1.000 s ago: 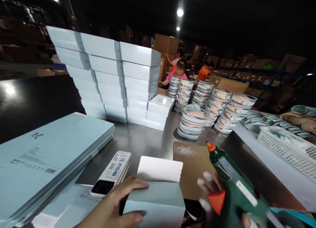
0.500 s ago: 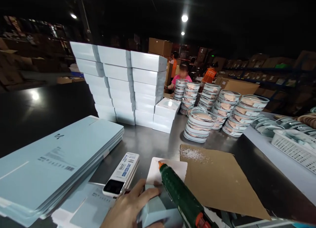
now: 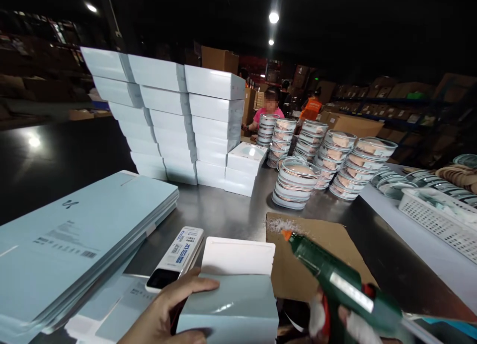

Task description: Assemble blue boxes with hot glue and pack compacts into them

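While the pale blue box is pinched between thumb and fingers of the left hand, the green glue gun is gripped tightly by the right hand.

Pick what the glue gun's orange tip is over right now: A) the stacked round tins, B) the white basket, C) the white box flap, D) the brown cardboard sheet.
D: the glue gun in the right hand points its tip over the cardboard sheet, clear of the flap.
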The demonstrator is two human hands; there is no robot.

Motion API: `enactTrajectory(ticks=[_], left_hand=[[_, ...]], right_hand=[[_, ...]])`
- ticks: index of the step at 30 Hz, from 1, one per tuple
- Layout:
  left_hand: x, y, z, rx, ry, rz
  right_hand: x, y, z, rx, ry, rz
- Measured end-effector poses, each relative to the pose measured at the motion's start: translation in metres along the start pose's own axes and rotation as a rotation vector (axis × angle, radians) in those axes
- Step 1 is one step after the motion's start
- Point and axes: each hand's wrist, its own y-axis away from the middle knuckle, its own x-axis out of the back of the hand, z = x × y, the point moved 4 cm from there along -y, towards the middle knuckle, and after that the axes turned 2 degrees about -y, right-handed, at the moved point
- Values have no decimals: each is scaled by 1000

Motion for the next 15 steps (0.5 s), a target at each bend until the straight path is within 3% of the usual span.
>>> enactTrajectory(ticks=[2,4,6,7,9,10,12,15], left_hand=[[-2,3,-16,17,34,-71],[-3,6,-28,34,10,-123],[-2,6,-34,50,-27,-133],[-2,6,-35,56,-42,-132],[-3,5,-32,50,-62,-145],[-5,5,-29,48,-61,-147],[-9,5,-22,48,-36,-128],[-16,5,-9,60,60,-14]], right_hand=[[13,-24,5,-111,-103,32],[34,-43,13,-310,-183,96],[58,-52,20,-477,-126,152],[68,-52,22,-512,-49,167],[76,-48,20,-409,127,192],[70,-43,17,-302,174,189],[37,-31,8,-11,183,97],[-36,-8,3,274,118,-252]])
